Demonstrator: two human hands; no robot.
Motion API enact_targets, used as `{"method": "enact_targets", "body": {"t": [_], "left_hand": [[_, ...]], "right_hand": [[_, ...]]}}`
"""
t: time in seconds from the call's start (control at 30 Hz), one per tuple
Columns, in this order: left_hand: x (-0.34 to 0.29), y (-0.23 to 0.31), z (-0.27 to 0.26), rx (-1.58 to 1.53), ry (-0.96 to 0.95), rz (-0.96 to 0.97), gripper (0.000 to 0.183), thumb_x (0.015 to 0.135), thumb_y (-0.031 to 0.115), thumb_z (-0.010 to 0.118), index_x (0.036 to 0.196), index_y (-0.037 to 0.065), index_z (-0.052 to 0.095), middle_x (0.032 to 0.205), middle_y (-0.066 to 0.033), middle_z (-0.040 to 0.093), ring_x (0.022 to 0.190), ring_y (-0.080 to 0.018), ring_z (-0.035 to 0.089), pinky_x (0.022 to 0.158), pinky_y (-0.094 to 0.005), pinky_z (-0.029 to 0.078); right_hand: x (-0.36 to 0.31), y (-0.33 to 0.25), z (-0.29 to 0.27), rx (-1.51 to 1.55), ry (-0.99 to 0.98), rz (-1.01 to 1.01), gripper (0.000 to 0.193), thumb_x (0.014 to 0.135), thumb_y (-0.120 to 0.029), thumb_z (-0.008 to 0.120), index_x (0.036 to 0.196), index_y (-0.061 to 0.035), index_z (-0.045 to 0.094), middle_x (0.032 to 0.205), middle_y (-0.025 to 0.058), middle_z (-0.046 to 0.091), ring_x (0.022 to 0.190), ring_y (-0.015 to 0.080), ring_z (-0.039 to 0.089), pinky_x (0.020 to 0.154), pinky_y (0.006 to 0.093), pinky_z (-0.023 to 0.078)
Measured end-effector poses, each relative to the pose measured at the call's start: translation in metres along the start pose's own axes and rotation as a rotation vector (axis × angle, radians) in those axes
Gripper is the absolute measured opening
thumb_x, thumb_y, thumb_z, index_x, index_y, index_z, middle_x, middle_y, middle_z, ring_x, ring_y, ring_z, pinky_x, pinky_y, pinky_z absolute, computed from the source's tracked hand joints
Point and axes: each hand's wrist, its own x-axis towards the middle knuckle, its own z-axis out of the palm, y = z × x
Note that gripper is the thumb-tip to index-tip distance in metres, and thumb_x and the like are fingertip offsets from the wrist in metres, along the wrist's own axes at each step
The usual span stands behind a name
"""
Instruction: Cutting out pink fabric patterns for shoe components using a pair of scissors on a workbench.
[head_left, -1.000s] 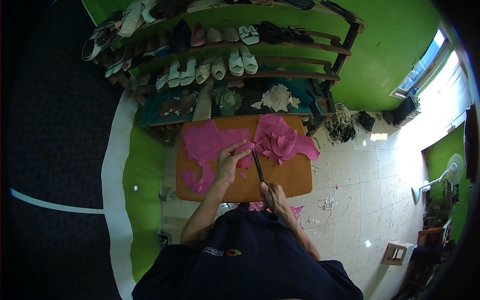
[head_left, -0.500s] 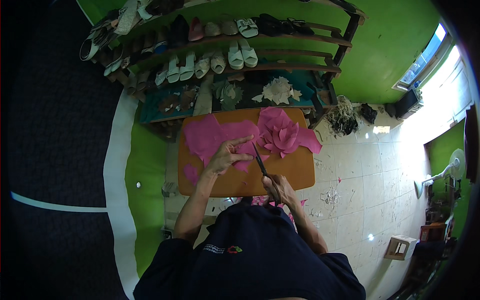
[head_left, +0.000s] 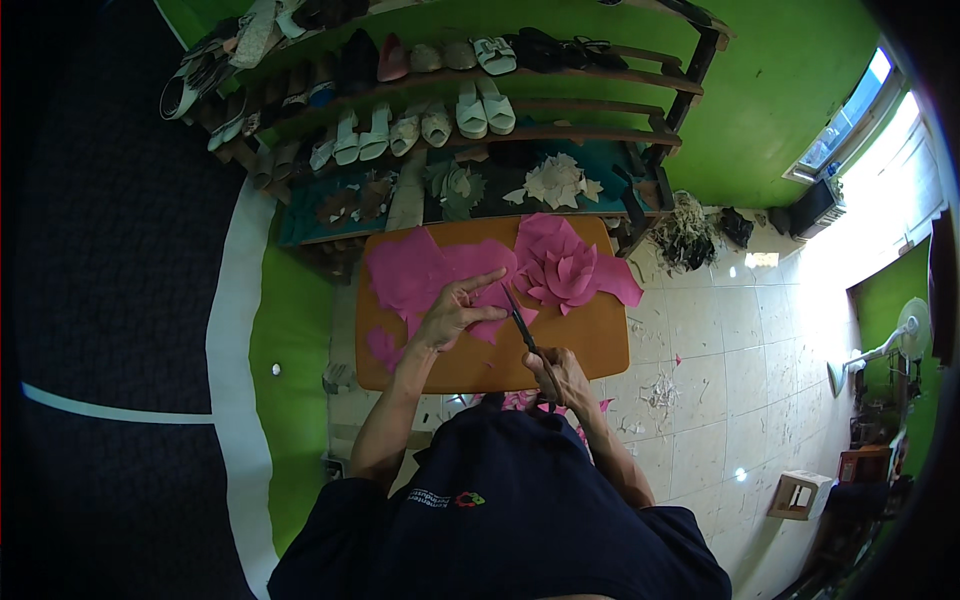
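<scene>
My right hand (head_left: 562,378) is wrapped round the handles of dark scissors (head_left: 525,328) above the near part of an orange-brown table (head_left: 590,345). The blades point away from me and meet the edge of a small pink piece of sheet material (head_left: 493,297). My left hand (head_left: 446,320) grips that piece between thumb and fingers, with the forefinger stretched along its far side. Larger pink sheets (head_left: 408,268) lie flat beyond my left hand. To the right of the blades, pointed pink cut pieces (head_left: 565,272) lie in an overlapping pile. Small pink scraps (head_left: 382,347) rest left of my left wrist.
Behind the table stands a wooden rack (head_left: 590,135) with several shoes and sandals (head_left: 485,108). Its low shelf carries cream cut pieces (head_left: 556,182) and green ones (head_left: 456,190). Scraps (head_left: 660,392) litter the tiled floor at right, near a wooden stool (head_left: 800,495) and a white fan (head_left: 910,325).
The scissors' blades have shifted slightly at the pink piece's edge. My left hand keeps nearly the same place and grip.
</scene>
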Motion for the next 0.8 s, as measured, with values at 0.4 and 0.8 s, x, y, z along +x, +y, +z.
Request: {"method": "enact_targets", "body": {"t": [0.4, 0.8], "left_hand": [[0.002, -0.013, -0.006, -0.325, 0.03, -0.007, 0.055, 0.086, -0.006, 0.067, 0.138, 0.008, 0.056, 0.109, -0.0034, 0.068, 0.099, -0.0085, 0.063, 0.088, -0.0237, 0.054], [0.002, -0.021, -0.001, -0.05, 0.065, 0.013, 0.058, 0.083, -0.007, 0.07, 0.136, 0.011, 0.059, 0.087, 0.0066, 0.064, 0.083, -0.0029, 0.062, 0.086, -0.0204, 0.053]], "right_hand": [[-0.005, 0.004, 0.005, 0.103, -0.008, 0.007, 0.051, 0.09, -0.049, 0.06, 0.07, -0.0025, 0.052, 0.056, -0.0017, 0.045, 0.05, 0.0091, 0.044, 0.046, 0.0297, 0.037], [-0.004, -0.002, 0.004, 0.39, -0.117, 0.027, 0.062, 0.09, -0.064, 0.06, 0.07, -0.0061, 0.048, 0.055, -0.0007, 0.043, 0.046, 0.0102, 0.042, 0.042, 0.0281, 0.036]]}}
